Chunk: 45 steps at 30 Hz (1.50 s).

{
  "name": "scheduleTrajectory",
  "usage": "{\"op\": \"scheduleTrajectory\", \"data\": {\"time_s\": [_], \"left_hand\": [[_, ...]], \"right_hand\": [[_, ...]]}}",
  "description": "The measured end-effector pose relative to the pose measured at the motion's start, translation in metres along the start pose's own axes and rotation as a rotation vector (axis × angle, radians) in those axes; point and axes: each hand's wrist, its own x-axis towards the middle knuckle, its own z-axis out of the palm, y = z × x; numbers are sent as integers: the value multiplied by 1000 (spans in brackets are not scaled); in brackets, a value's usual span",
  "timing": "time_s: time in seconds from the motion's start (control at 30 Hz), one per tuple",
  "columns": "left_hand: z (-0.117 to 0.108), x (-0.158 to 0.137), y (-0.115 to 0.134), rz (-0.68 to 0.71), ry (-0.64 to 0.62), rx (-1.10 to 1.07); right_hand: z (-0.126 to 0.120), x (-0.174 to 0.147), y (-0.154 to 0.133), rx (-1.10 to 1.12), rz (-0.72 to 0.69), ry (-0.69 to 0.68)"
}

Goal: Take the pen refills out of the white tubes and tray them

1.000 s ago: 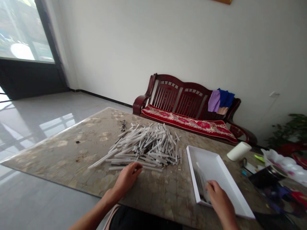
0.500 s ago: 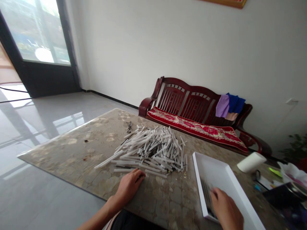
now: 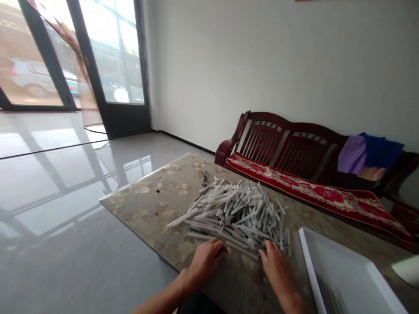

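A heap of thin white tubes (image 3: 235,209), with dark pieces among them, lies on the table. My left hand (image 3: 207,258) rests at the heap's near edge, its fingers curled together; whatever they hold, if anything, is hidden. At the front right of the heap, my right hand (image 3: 276,264) has its thumb and fingers closed in close to the tube ends. I cannot make out what is between them. To the right stands a shallow white box (image 3: 307,257), with blurred dark, thin strips (image 3: 329,296) along its left inner side.
The patterned table (image 3: 157,231) has a corner jutting left over the shiny floor. Near its far edge lies a small black tangled item (image 3: 204,178). A white roll (image 3: 407,269) is right of the box. Behind stands a dark red wooden bench (image 3: 268,135).
My right hand has moved left from the white box to the heap's front edge. My left hand stays by the heap. The camera view has swung left.
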Motion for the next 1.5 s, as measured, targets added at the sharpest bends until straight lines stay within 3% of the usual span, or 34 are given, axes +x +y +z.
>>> {"op": "scheduleTrajectory", "data": {"time_s": [0.13, 0.23, 0.4, 0.5, 0.63, 0.77, 0.87, 1.07, 1.2, 1.3, 1.5], "left_hand": [[1, 0, 0, 20, -4, 21], [-1, 0, 1, 37, -26, 46], [0, 0, 1, 111, 24, 60], [3, -3, 3, 236, 142, 57], [5, -7, 11, 347, 238, 193], [6, -8, 12, 374, 71, 334], [6, -8, 9, 302, -22, 342], [-2, -5, 10, 108, -42, 167], [-3, -5, 11, 94, -64, 176], [-2, -7, 10, 88, -39, 179], [-1, -7, 6, 111, -5, 190]], "right_hand": [[3, 2, 9, 105, 21, -40], [-5, 4, 9, 280, 69, 12], [-27, -3, 3, 667, 315, 131], [-37, -17, -12, 812, 416, 138], [-36, -41, -53, 869, 302, 94], [-24, -56, -85, 935, 244, 32], [-18, -52, -79, 991, 299, -66], [-21, -18, -23, 673, 205, 202], [-19, -2, -8, 460, 97, 146], [-16, 0, -9, 314, 102, 143], [-13, -9, -15, 256, 85, 78]]}}
